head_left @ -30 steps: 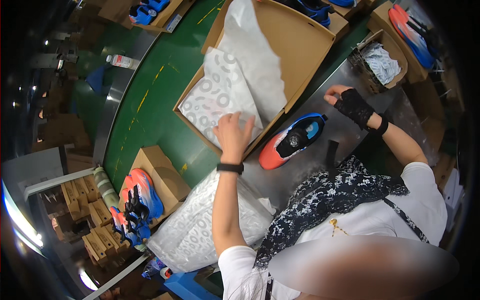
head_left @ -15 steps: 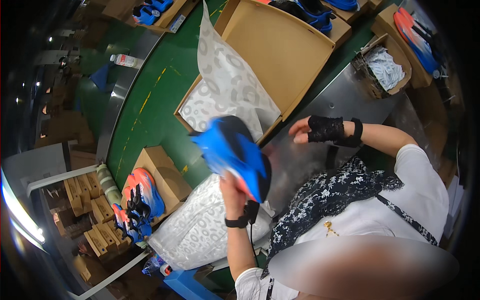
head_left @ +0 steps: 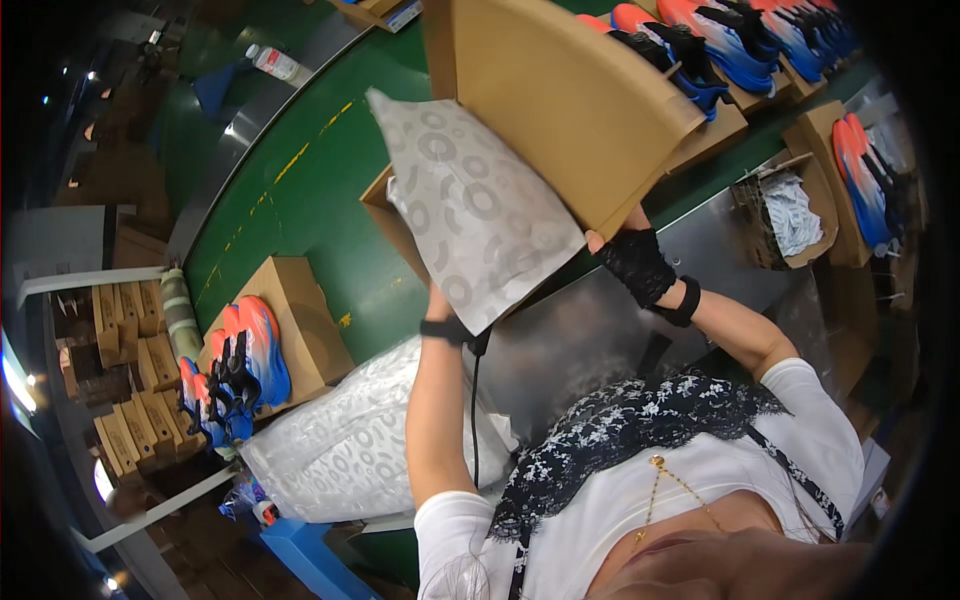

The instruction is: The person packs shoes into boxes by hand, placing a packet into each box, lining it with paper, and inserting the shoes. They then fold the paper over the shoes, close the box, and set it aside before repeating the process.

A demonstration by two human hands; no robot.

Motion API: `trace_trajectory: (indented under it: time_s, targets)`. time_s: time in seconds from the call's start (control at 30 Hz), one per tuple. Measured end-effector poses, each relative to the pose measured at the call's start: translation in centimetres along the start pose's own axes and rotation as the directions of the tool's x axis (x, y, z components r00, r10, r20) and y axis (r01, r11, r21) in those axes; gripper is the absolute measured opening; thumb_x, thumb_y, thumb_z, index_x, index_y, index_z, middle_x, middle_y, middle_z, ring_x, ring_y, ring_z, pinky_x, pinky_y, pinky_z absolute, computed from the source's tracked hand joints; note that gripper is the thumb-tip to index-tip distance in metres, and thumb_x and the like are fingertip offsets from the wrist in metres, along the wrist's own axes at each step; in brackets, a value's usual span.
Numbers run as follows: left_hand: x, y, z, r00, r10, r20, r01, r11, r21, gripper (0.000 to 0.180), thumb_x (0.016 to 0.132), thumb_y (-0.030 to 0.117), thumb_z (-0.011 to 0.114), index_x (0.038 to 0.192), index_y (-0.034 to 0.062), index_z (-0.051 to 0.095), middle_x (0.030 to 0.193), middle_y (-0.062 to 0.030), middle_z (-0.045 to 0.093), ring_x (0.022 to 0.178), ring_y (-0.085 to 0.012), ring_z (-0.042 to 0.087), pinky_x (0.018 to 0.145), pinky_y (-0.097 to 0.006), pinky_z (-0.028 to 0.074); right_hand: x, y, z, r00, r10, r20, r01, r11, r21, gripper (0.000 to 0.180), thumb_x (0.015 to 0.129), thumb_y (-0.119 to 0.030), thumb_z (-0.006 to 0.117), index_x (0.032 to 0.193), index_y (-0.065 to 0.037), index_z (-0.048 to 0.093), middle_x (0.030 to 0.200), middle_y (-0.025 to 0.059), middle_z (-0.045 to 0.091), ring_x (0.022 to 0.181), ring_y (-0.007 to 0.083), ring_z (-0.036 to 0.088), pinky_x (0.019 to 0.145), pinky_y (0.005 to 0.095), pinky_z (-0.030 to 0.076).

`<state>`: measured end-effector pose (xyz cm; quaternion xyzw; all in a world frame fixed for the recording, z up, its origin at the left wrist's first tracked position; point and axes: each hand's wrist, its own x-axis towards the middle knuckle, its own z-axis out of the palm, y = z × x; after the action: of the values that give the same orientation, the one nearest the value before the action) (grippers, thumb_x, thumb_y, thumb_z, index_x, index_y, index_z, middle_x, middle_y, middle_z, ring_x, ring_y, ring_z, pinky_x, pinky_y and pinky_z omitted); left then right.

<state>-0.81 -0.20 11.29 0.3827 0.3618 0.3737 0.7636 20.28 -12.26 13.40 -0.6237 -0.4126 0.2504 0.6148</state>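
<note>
A brown cardboard shoebox (head_left: 385, 215) lies on the green surface, its lid (head_left: 575, 110) raised on the far right side. Grey-patterned white tissue paper (head_left: 480, 195) drapes over the box opening and hides what is inside. My right hand (head_left: 635, 265), in a black lace fingerless glove, grips the near corner of the lid, thumb on one face. At the near left of the box is my left hand (head_left: 438, 305), wearing a black wrist strap. Its fingers disappear behind the paper, so their grip is hidden.
Blue-and-orange shoes (head_left: 240, 360) sit on a box at left, beside a plastic-wrapped stack of patterned paper (head_left: 350, 440). More shoes (head_left: 735, 45) line the far right. A carton (head_left: 745, 210) holds crumpled white paper. A bottle (head_left: 275, 62) lies at far left.
The blue shoe in my left hand is out of sight, and that hand is now at the box. My right hand has taken hold of the lid. The paper now covers the opening.
</note>
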Motion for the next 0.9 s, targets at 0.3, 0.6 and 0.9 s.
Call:
trace_trajectory:
  time_s: [0.3, 0.6, 0.9]
  targets:
    - [-3.5, -1.5, -2.8, 0.877, 0.041, -0.478, 0.180, 0.896, 0.406, 0.069, 0.085, 0.054, 0.034, 0.114, -0.0080, 0.042, 0.105, -0.0130, 0.052, 0.096, -0.0179, 0.048, 0.082, -0.031, 0.038, 0.5, 2.8, 0.8, 0.718, -0.281, 0.637, 0.694, 0.232, -0.681, 0.049, 0.069, -0.004, 0.047, 0.117, -0.014, 0.046, 0.097, 0.0118, 0.045, 0.059, 0.0196, 0.056, 0.046, 0.0279, 0.047]
    - [-3.0, -2.4, -3.2, 0.865, 0.353, -0.356, -0.010, 0.722, 0.692, 0.048, 0.091, 0.035, 0.035, 0.089, -0.0094, 0.054, 0.078, -0.0088, 0.058, 0.070, -0.0131, 0.051, 0.062, -0.026, 0.042, 0.0, 2.0, 0.0, 0.725, -0.268, 0.634, 0.687, 0.340, -0.642, 0.047, 0.069, -0.004, 0.047, 0.115, -0.011, 0.046, 0.094, 0.0119, 0.046, 0.049, 0.0202, 0.054, 0.045, 0.0291, 0.046]
    - [-3.7, -4.8, -2.1, 0.820, 0.485, -0.304, -0.189, 0.730, 0.657, 0.041, 0.091, 0.029, 0.034, 0.100, -0.0095, 0.047, 0.088, -0.0162, 0.057, 0.077, -0.0208, 0.050, 0.072, -0.029, 0.040, -0.3, 4.1, -1.5, 0.741, -0.225, 0.633, 0.661, 0.411, -0.628, 0.048, 0.073, -0.007, 0.046, 0.120, -0.018, 0.044, 0.093, 0.0112, 0.046, 0.071, 0.0198, 0.058, 0.046, 0.0313, 0.047]
